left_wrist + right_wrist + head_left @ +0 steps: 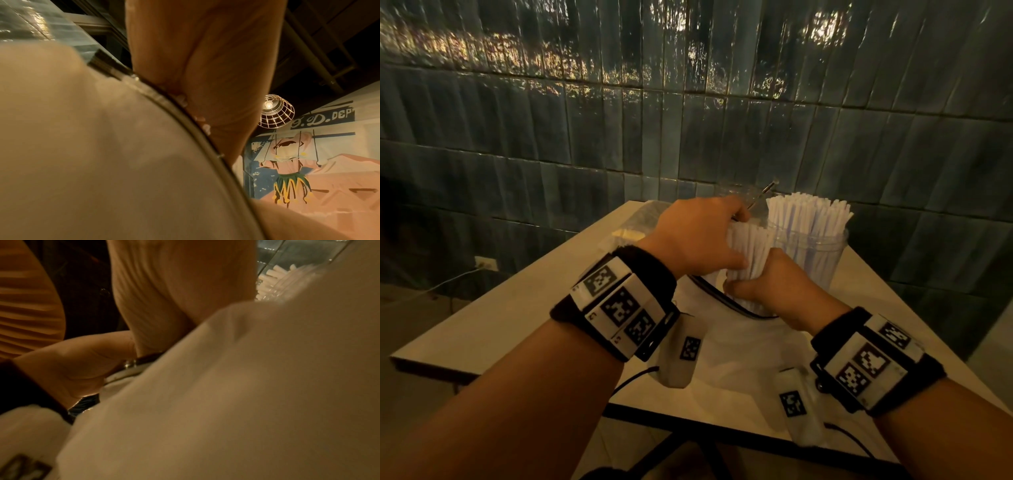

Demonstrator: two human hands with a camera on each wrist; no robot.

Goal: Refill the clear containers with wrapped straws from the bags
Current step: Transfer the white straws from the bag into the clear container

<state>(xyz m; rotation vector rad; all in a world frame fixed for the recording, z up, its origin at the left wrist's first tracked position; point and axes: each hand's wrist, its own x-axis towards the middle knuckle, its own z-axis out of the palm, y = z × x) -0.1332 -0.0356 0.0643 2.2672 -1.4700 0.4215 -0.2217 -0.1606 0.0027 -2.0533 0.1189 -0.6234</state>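
A dark tiled wall [688,102] is filling the upper half of the head view. Below it, a pale surface [524,308] is stretching across the lower middle of the frame. A white bag [739,346] with a dark zip edge is lying on it at lower centre, its mouth facing up toward the middle of the picture; the left wrist view is showing that same bag [92,146] as a blurred pale mass across the lower left.

A clear container [815,255] is standing right of centre on the surface, packed with upright wrapped straws [808,212] that are fanning out above its rim. Just left of it, a bundle of straws [748,250] is sticking up out of the bag's mouth.

The left hand [698,236] is curling over the top and left side of that bundle, fingers wrapped round it. The right hand [774,287] is gripping the bundle lower down, at the bag's mouth, thumb pointing up along the wrappers. Both wrists are wearing black bands with white marker blocks.

At centre left, beyond the left hand, crumpled clear plastic [643,216] is lying on the surface.
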